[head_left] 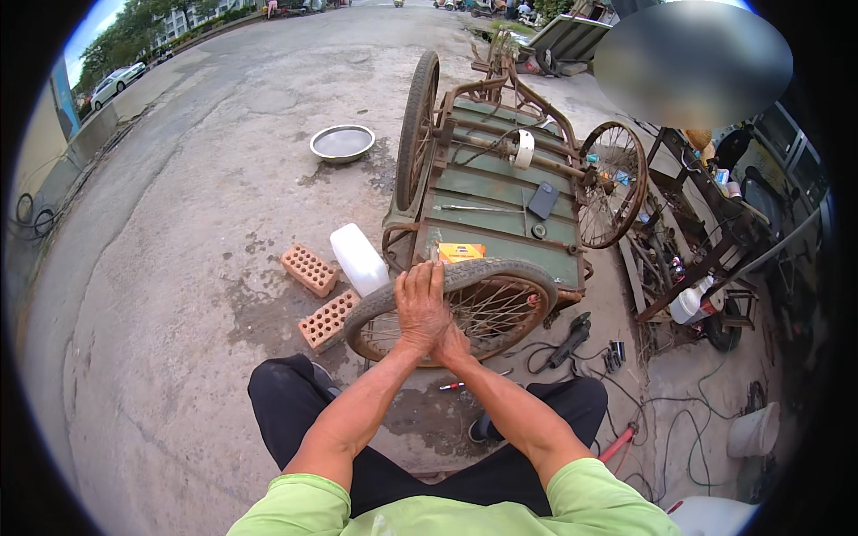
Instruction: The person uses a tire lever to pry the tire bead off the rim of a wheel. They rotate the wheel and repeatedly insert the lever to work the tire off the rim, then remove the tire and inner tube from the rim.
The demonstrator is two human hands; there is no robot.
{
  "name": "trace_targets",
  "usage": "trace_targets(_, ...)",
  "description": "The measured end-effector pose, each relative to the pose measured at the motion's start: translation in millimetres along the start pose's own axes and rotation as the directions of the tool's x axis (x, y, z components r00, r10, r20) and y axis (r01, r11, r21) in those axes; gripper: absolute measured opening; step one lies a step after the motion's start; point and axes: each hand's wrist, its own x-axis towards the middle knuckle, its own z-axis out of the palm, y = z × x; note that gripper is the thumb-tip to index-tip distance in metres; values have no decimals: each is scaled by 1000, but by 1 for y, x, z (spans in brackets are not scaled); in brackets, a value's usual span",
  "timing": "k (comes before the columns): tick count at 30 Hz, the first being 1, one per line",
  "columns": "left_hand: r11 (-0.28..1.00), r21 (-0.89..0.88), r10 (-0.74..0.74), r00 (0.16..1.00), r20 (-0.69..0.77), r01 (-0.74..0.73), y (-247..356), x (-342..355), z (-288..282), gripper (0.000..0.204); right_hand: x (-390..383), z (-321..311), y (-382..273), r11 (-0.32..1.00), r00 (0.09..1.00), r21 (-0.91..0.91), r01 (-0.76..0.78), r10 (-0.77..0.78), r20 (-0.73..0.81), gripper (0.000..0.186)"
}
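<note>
A spoked wheel with a worn grey tyre stands tilted in front of me, between my knees and an upturned cart. My left hand presses on the tyre's upper left part, back of the hand toward me and fingers closed over the rubber. Tucked close beneath its wrist is my right hand, inside the wheel's outline at the spokes; its fingers are hidden. Just beyond the tyre, a yellow-orange box rests on the cart's green underside.
Left of the wheel are a white plastic jug and two perforated bricks. A metal basin sits farther off. The cart's other wheels stick up. On the right lie a black power tool, cables, and a cluttered rack.
</note>
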Motion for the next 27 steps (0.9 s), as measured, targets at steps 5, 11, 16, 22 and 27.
trace_targets(5, 994, -101, -33, 999, 10, 34, -5, 11, -8, 87, -11, -5, 24, 994, 992, 79, -79, 71, 104, 50)
trace_targets(11, 991, -122, -47, 998, 39, 52, -32, 7, -27, 86, -32, -102, 58, 998, 999, -68, 3, -5, -35, 34)
trace_targets(16, 989, -150, 2, 999, 50, 5, -23, 4, -29, 85, -5, -186, 79, 857, 962, -477, 195, -262, -78, 33)
trace_targets(22, 987, -158, 18, 999, 50, -10, -27, 8, -28, 84, -13, -216, 60, 988, 949, -155, 19, 30, 313, 37)
trace_targets(27, 984, -150, -91, 994, 65, 100, -48, 8, -35, 80, -39, -237, 103, 965, 697, -72, -251, 232, 679, 34)
